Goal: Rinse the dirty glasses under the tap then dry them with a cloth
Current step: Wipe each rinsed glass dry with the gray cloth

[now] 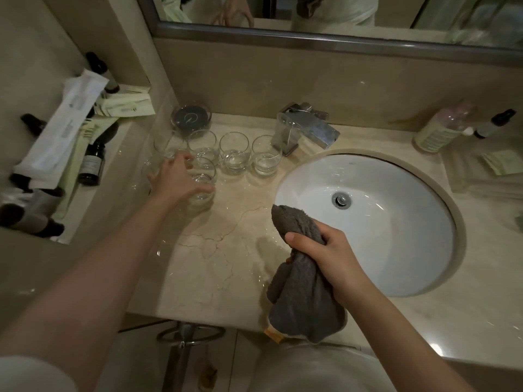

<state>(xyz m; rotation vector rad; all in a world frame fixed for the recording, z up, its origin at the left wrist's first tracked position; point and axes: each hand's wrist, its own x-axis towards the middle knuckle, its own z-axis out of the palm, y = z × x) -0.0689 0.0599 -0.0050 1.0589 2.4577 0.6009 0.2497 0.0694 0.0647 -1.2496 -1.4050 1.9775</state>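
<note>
left hand (177,179): fingers curled round the near glass (202,181) standing on the wet tabletop (220,250) | right hand (325,250): grips bunched grey cloth (302,301) at sink (410,264) edge | three glasses (235,152) in a row behind, left of tap (305,128)

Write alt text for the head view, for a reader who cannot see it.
A person's left hand grips a glass on a wet marble counter while the right hand holds a grey cloth beside a white sink. More glasses stand in a row near the tap, which runs no water.
</note>
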